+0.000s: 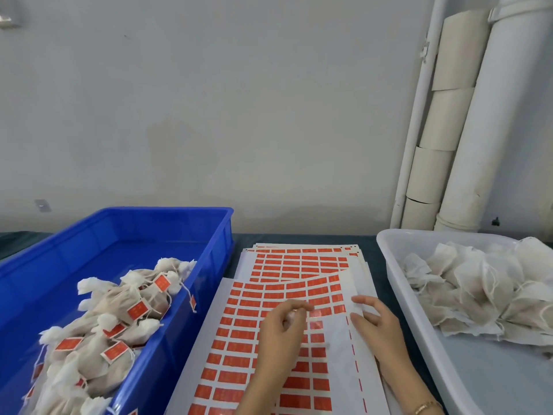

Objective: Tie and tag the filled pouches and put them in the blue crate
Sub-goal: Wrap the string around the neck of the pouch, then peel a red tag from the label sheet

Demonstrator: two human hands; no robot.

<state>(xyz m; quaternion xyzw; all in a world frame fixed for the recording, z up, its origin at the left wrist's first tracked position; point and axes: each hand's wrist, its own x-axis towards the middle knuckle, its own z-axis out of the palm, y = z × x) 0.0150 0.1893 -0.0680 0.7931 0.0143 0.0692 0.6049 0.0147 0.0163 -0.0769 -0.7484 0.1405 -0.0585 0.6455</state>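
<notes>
On my left, the blue crate [179,211], hard ribbed plastic, holds a heap of soft, gauzy filled pouches [98,313]. They are tied at the neck with white string, and each carries a small red tag [137,310].

On my right, a pale plastic tub [396,283] holds more pouches [478,290], wrinkled and cream-coloured, with loose strings.

Between the 2 containers, flat label sheets [233,339] lie fanned on the dark table [371,244], their rows of red rectangles on glossy white backing.

My left hand [281,333] hovers over the top sheet with its fingertips bunched together at a red label; I cannot tell whether it has one pinched. My right hand [377,327] rests on the sheet's white margin, fingers loosely spread. Both hands are well apart from either heap of pouches.
</notes>
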